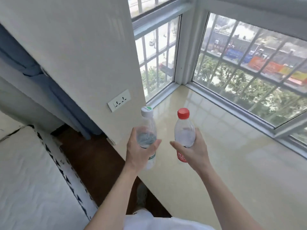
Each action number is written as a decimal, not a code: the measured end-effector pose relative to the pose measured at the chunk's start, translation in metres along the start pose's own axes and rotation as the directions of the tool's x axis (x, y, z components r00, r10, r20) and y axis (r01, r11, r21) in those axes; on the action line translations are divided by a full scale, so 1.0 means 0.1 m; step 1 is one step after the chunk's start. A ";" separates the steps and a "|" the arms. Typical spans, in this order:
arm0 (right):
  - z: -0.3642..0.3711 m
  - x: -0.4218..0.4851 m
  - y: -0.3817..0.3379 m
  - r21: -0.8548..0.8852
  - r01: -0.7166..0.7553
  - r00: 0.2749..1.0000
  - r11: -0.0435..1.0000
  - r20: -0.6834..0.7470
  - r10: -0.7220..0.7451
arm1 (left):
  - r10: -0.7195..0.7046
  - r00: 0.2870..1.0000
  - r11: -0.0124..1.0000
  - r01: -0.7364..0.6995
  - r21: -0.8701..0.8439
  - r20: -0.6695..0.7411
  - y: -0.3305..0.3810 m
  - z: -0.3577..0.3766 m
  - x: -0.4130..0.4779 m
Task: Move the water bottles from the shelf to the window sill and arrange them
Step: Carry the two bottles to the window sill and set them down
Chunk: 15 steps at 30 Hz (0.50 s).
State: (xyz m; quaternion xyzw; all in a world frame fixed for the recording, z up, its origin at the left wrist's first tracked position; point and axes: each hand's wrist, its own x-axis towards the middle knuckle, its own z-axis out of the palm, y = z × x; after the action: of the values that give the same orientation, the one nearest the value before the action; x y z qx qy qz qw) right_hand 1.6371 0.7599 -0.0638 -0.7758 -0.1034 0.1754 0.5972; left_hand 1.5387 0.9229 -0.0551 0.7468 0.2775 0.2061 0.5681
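My left hand grips a clear water bottle with a white cap and a green label, held upright in the air near the sill's front-left edge. My right hand grips a second clear bottle with a red cap and a red label, also upright, over the sill. The two bottles are side by side, a small gap apart. The glossy cream window sill spreads out below and beyond them. The shelf is out of view.
Barred windows close the sill at the back and right. A white wall with a socket plate stands at the left, blue curtains beside it. A white mattress and dark wooden floor lie lower left.
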 end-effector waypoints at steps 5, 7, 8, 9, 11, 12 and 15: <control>0.08 0.35 0.00 0.070 -0.078 0.977 0.994 -0.195 0.091 | -0.021 0.979 1.000 0.025 -0.012 0.204 -0.07 0.05 0.75; 0.14 0.47 0.03 0.105 -0.111 0.952 0.988 -0.275 0.136 | -0.007 0.959 1.000 0.010 -0.007 0.285 -0.10 0.07 1.03; 0.18 0.52 0.05 0.118 -0.121 0.938 0.986 -0.312 0.152 | 0.012 0.946 1.000 -0.010 -0.008 0.325 -0.13 0.09 1.16; 0.22 0.56 0.09 0.129 -0.125 0.925 0.984 -0.344 0.162 | 0.029 0.932 1.000 -0.027 -0.010 0.361 -0.17 0.13 1.29; 0.28 0.63 0.19 0.150 -0.145 0.902 0.978 -0.386 0.193 | 0.038 0.906 0.999 -0.044 0.003 0.421 -0.26 0.22 1.49; 0.31 0.67 0.25 0.158 -0.157 0.891 0.975 -0.403 0.209 | 0.034 0.892 0.999 -0.044 0.011 0.450 -0.30 0.28 1.56; 0.36 0.85 0.42 0.177 -0.199 0.858 0.964 -0.444 0.259 | -0.030 0.853 1.000 0.022 0.022 0.521 -0.48 0.46 1.76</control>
State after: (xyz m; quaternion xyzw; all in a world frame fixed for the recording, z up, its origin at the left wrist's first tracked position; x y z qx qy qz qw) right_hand 1.6984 0.8121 -0.1246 -0.7630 0.1465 0.0610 0.6266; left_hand 1.6927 1.0122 -0.1150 0.7751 0.1251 -0.0135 0.6191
